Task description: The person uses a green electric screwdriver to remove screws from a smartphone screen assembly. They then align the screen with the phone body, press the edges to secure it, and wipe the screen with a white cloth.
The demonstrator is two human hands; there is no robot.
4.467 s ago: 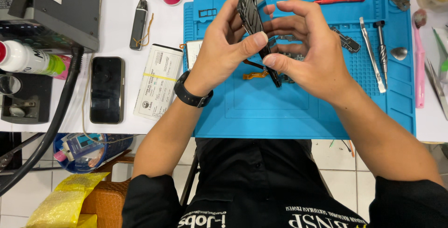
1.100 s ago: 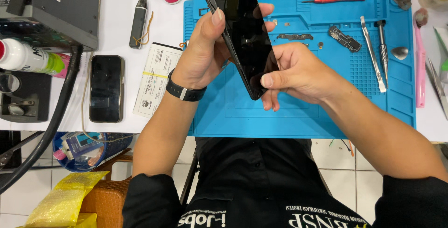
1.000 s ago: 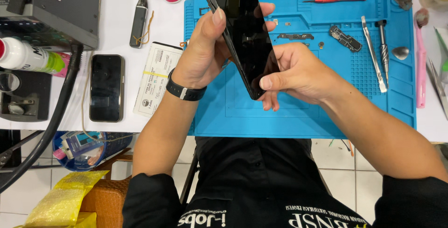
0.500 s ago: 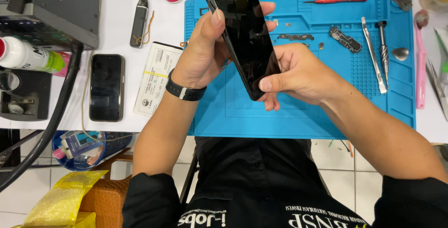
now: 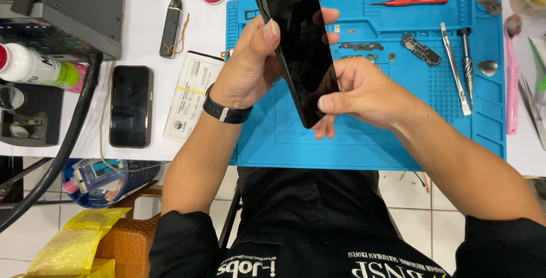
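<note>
Black phone [image 5: 298, 45] between both hands' fingers [image 5: 267, 30]

Both hands grip black phone [image 5: 298, 45] over blue mat [image 5: 364, 141]: left hand [image 5: 250, 65] at 9 o'clock, right hand [image 5: 364, 93] at 4.

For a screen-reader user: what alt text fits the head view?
Two hands, left and right, hold a dark phone tilted above a blue mat strewn with small parts and tools; another phone lies to the left.
</note>
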